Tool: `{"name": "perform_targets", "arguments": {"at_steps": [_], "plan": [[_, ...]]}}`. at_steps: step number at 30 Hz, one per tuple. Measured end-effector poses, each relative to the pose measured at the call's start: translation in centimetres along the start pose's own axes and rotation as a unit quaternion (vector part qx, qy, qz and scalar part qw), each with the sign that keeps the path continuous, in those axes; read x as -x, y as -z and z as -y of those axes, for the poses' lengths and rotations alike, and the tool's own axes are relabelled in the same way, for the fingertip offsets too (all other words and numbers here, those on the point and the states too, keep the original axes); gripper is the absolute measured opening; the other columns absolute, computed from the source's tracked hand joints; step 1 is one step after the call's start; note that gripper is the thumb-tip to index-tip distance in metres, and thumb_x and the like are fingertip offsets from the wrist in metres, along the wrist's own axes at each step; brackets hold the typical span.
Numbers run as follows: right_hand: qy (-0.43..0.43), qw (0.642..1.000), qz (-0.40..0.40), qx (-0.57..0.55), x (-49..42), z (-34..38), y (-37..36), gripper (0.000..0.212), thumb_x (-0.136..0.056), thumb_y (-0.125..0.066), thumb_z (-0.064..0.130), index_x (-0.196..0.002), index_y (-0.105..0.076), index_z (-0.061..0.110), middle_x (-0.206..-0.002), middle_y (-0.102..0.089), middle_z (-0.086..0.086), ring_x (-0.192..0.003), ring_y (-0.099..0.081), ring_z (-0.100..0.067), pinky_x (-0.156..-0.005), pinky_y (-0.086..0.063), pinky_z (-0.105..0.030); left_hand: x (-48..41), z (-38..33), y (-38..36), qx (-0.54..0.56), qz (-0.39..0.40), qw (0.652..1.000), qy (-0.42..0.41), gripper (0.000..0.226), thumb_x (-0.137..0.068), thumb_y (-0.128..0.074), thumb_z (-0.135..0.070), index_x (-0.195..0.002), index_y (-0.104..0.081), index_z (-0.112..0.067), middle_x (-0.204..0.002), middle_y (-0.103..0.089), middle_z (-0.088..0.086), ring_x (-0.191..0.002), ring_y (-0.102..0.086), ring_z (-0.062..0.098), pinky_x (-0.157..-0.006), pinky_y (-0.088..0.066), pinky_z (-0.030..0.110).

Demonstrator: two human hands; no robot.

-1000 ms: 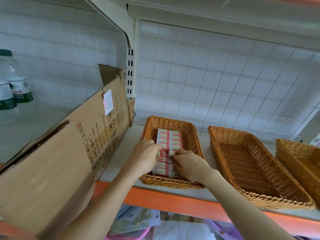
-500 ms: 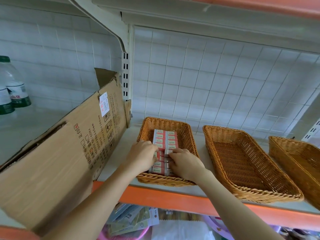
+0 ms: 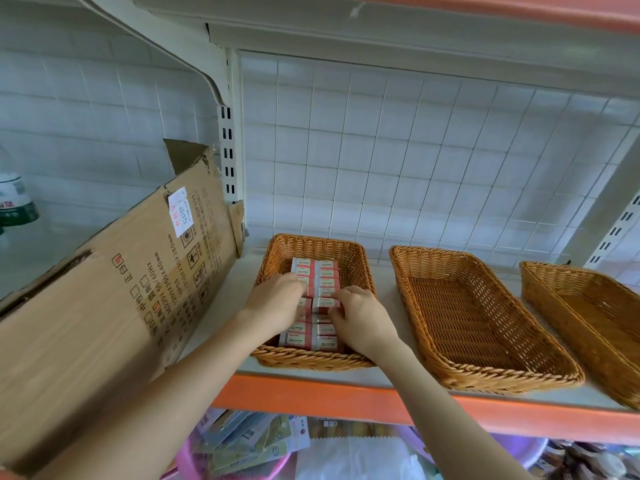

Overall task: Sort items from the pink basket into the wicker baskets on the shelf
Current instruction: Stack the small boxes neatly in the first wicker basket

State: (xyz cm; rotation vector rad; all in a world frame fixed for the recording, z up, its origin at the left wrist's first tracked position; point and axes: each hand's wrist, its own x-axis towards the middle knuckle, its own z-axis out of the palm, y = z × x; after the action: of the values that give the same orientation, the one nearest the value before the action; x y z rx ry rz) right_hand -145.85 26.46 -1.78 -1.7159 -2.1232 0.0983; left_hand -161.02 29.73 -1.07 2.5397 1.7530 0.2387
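Observation:
The leftmost wicker basket (image 3: 356, 261) on the shelf holds two rows of small red-and-white boxes (image 3: 317, 271). Both my hands reach into it from the front. My left hand (image 3: 275, 303) lies over the left row with its fingers curled onto the boxes. My right hand (image 3: 360, 317) pinches one small box (image 3: 325, 304) at the middle of the right row. A second wicker basket (image 3: 474, 320) and a third wicker basket (image 3: 585, 313) stand to the right with nothing in them. The pink basket (image 3: 194, 462) shows below the shelf edge, with packets inside.
A large tilted cardboard box (image 3: 114, 299) leans against the shelf's left side, close to my left arm. A water bottle (image 3: 15, 202) stands at the far left. The orange shelf rail (image 3: 346, 400) runs across the front. A wire grid backs the shelf.
Both hands stayed in the left basket, shifting slightly along the rows of boxes. The view tilted a little upward and right.

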Motion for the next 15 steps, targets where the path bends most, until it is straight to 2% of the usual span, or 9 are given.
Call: {"name": "perform_targets", "arguments": {"at_steps": [3,7,9,12,15], "plan": [[-0.006,1.0,-0.001,0.002,-0.1,-0.1,-0.1,0.029,-0.092,-0.045,0.017,-0.111,-0.061,0.004,-0.115,-0.058,-0.01,-0.109,-0.05,-0.03,-0.082,-0.044,-0.034,0.8,0.2,-0.6,-0.012,0.019,1.0,0.0,0.026,-0.093,-0.054,-0.011,-0.118,-0.062,-0.012,-0.115,-0.055,0.002,-0.099,-0.057,0.02,-0.079,-0.049,0.03],[0.001,1.0,0.001,0.008,-0.1,-0.2,-0.2,0.029,-0.091,-0.046,0.018,-0.112,-0.061,0.004,-0.116,-0.058,-0.009,-0.11,-0.051,-0.03,-0.083,-0.044,-0.034,1.4,0.3,-1.0,-0.018,0.036,0.999,-0.005,0.028,-0.095,-0.05,-0.014,-0.122,-0.059,-0.012,-0.106,-0.048,0.0,-0.091,-0.053,0.017,-0.068,-0.039,0.027],[0.006,1.0,0.001,0.004,-0.1,-0.2,-0.2,0.029,-0.091,-0.047,0.017,-0.112,-0.061,0.004,-0.116,-0.059,-0.009,-0.109,-0.051,-0.03,-0.083,-0.044,-0.033,1.5,0.3,-1.0,-0.016,0.039,0.999,-0.01,0.03,-0.096,-0.047,-0.012,-0.123,-0.058,-0.012,-0.105,-0.045,0.0,-0.093,-0.05,0.016,-0.07,-0.041,0.028],[0.008,1.0,0.001,0.005,-0.1,-0.2,-0.2,0.029,-0.091,-0.047,0.017,-0.112,-0.061,0.004,-0.114,-0.059,-0.01,-0.108,-0.052,-0.029,-0.082,-0.044,-0.033,1.5,0.5,-1.1,-0.013,0.049,0.999,-0.015,0.032,-0.096,-0.047,-0.014,-0.126,-0.056,-0.012,-0.118,-0.046,0.002,-0.104,-0.049,0.018,-0.08,-0.047,0.031],[0.013,1.0,0.001,0.014,0.0,-0.2,-0.2,0.029,-0.091,-0.046,0.018,-0.113,-0.06,0.005,-0.114,-0.059,-0.009,-0.107,-0.051,-0.028,-0.082,-0.042,-0.03,1.5,0.5,-1.1,-0.017,0.057,0.998,-0.017,0.033,-0.096,-0.046,-0.014,-0.129,-0.054,-0.013,-0.122,-0.045,0.003,-0.108,-0.048,0.019,-0.082,-0.047,0.032]]}}
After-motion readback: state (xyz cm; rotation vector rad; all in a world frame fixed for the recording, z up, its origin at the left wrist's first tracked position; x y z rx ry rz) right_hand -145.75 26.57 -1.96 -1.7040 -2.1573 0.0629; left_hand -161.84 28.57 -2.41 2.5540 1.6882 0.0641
